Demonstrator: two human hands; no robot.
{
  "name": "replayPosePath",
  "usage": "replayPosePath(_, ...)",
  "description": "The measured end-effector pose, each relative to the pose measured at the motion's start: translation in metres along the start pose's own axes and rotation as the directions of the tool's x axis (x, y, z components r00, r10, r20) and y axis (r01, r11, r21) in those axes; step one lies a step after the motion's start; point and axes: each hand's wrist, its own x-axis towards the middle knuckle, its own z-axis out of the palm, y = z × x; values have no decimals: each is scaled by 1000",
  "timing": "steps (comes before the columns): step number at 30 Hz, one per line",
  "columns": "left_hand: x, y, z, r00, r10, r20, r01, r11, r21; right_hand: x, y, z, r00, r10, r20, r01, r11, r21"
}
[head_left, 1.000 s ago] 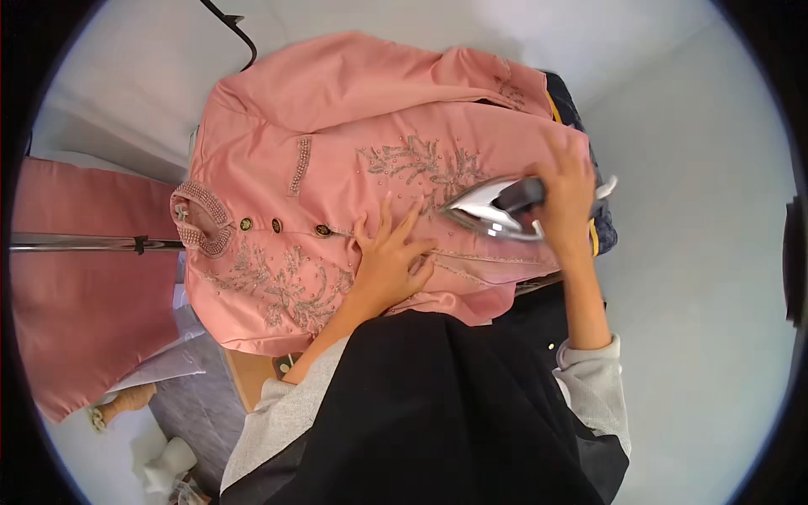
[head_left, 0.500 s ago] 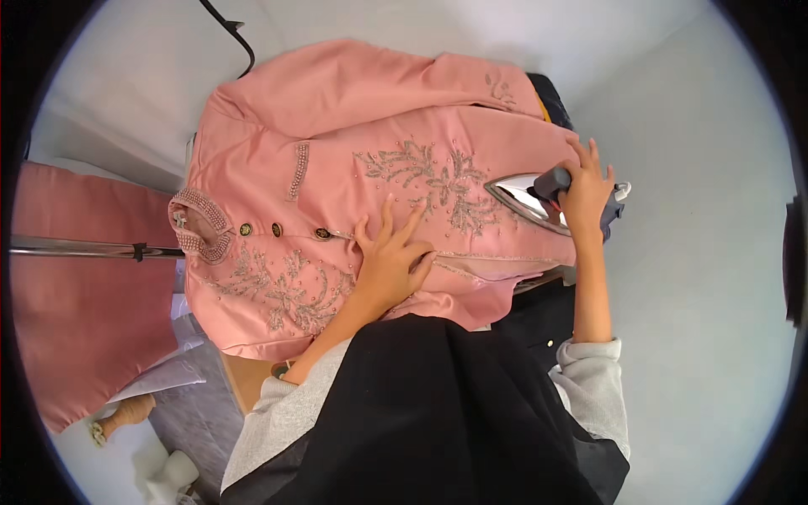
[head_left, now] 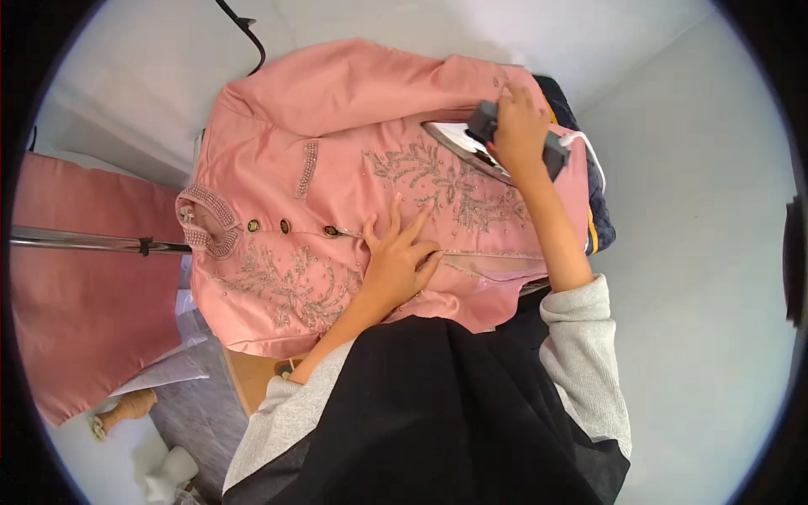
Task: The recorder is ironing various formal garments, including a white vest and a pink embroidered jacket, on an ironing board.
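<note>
A pink jacket (head_left: 345,177) is lying spread front-up across the middle of the view, its collar (head_left: 224,246) pointing to 9 o'clock and one sleeve (head_left: 362,88) running along 12 o'clock. Three buttons (head_left: 285,226) are lining up from the collar toward the middle. Beaded embroidery is covering the front at 1 and 8 o'clock.

The iron (head_left: 465,141) is sitting over the front panel at 1 o'clock, between the embroidery and the sleeve, its tip aiming at 10 o'clock. The right hand (head_left: 519,135) is gripping its handle, fingers wrapped round. The left hand (head_left: 394,259) is resting on the jacket near the middle, fingers spread and grasping nothing. The two hands are staying well apart.

A white cord (head_left: 599,164) is curving from the iron at 2 o'clock. Dark cloth (head_left: 601,220) with a yellow edge is showing beneath the jacket at 3 o'clock, and a wooden worktop (head_left: 244,380) is peeking out at 8. Pink cloth (head_left: 93,328) is hanging at 9 o'clock, with a metal rod (head_left: 93,242) crossing it.
</note>
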Motion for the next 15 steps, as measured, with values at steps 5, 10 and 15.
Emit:
replayPosePath(5, -1, -3, 2, 1000, -7, 6, 7, 1000, -16, -22, 68, 0, 998, 53, -46, -57, 995, -76)
replayPosePath(10, -3, -6, 5, 1000, 2, 7, -2, 1000, -14, -24, 105, -3, 996, 77, 40, -74, 995, -67)
replayPosePath(15, -3, -5, 5, 1000, 10, -3, -10, 1000, -9, -30, 98, -18, 990, -111, 89, 100, 987, 126)
